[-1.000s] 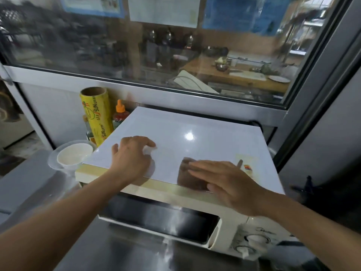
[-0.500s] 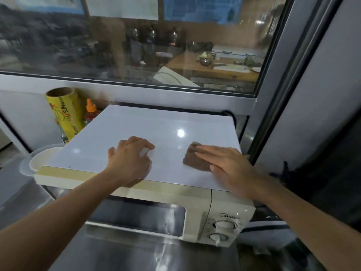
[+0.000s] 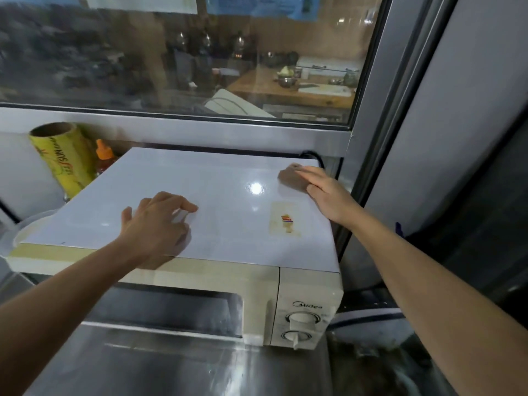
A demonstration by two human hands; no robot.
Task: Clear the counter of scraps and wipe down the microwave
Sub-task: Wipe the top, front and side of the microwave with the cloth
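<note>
Head view. Microwave (image 3: 183, 195), white Midea, on steel desk (image 3: 171, 367) under window; door closed. Right hand (image 3: 323, 190): fingers flat, pressing brown sponge (image 3: 291, 178) onto top panel at far right corner. Left hand (image 3: 157, 224): fingers loosely bent, resting on top panel near front, holding nothing, bracing. Yellowed sticker (image 3: 285, 221) on top, right of centre, between the hands. Cling-film roll (image 3: 65, 158) and orange-capped bottle (image 3: 104, 155) stand left of the oven; plastic bowl (image 3: 20, 232) beside it.

Progress, judged: top wipe under way; front, door, knobs apparently untouched; no scraps visible on desk.
</note>
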